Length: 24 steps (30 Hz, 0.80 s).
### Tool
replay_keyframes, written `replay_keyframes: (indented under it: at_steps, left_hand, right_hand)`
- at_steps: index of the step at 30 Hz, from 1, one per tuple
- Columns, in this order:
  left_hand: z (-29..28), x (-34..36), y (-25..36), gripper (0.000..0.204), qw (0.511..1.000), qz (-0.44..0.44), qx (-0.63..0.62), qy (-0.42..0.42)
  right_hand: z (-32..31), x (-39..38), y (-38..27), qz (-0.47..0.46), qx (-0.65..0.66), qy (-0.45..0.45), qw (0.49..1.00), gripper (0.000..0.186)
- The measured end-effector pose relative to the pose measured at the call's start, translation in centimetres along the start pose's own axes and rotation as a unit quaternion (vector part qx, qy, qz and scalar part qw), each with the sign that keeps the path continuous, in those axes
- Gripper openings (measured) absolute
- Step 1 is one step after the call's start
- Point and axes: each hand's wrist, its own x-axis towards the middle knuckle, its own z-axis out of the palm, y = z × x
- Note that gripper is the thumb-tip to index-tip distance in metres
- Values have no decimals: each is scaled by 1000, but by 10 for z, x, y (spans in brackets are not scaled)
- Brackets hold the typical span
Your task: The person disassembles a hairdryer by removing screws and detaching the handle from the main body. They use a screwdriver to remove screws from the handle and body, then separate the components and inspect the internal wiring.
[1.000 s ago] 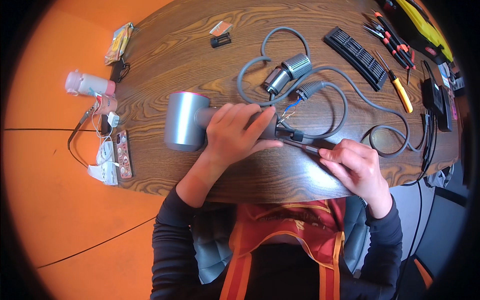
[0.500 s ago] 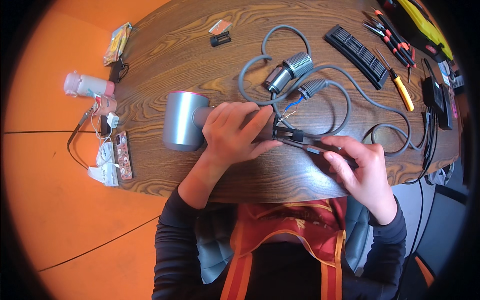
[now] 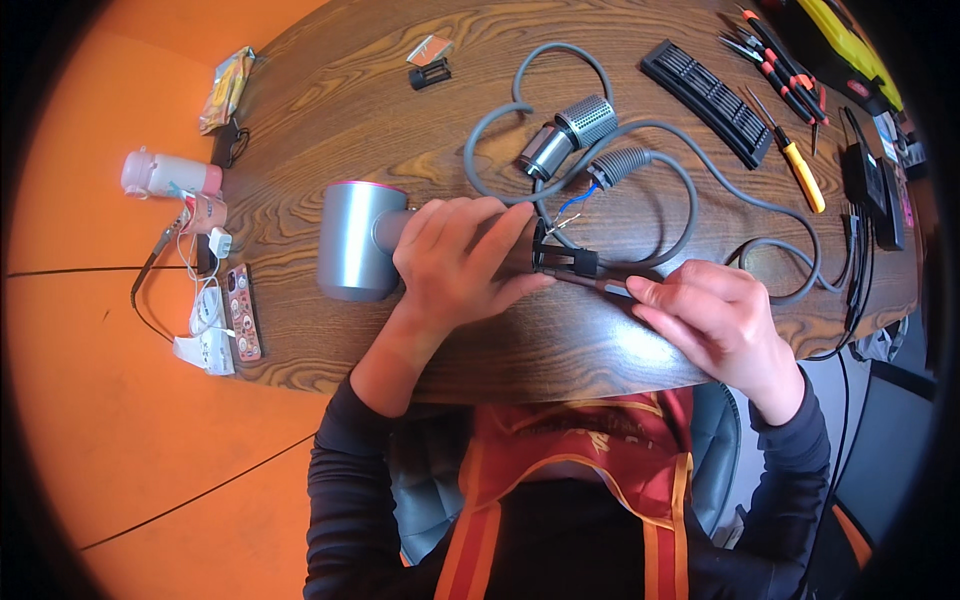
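My left hand [image 3: 455, 255] is wrapped round the dark handle of a silver hair dryer [image 3: 360, 240] lying sideways. At the handle's right end is a black plastic bracket [image 3: 567, 260], with exposed blue and pale wires [image 3: 572, 205] just beyond it. My right hand [image 3: 710, 320] pinches a slim grey screwdriver [image 3: 612, 287], whose tip points into the bracket's lower side; the exact contact is hidden. A metal filter with a motor housing [image 3: 566, 135] and a ribbed cable sleeve [image 3: 620, 166] lie above the handle among grey cable loops.
A bit case [image 3: 705, 103], yellow screwdriver [image 3: 800, 176], pliers [image 3: 785, 80] and yellow-black toolbox [image 3: 850, 55] are at the back right. Power bricks and cables [image 3: 870, 200] line the right edge. A bottle [image 3: 170, 174], stickered phone [image 3: 243, 310] and soldering iron [image 3: 160, 250] are at left.
The dryer and my left hand have shifted slightly left. My right hand loosened its fingers half a second ago and now pinches the screwdriver again, slightly farther left on it.
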Motion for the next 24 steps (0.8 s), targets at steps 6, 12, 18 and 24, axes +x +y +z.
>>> replay_keyframes:
  at_steps: [6, 12, 18, 24]
  left_hand:
    - [1, 0, 0, 52, 1000, 4, -4, 0]
    - [0, 1, 1, 50, 1000, 5, 3, -2]
    - [0, 1, 0, 49, 1000, 6, 8, 2]
    - [0, 1, 1, 50, 1000, -2, 6, 1]
  right_hand:
    - [-2, 0, 12, -202, -173, -1, 964, 24]
    - [-7, 6, 3, -163, -141, -26, 976, 27]
    - [-9, 6, -15, 191, 93, -66, 975, 27]
    - [-4, 6, -12, 113, 46, -48, 991, 21]
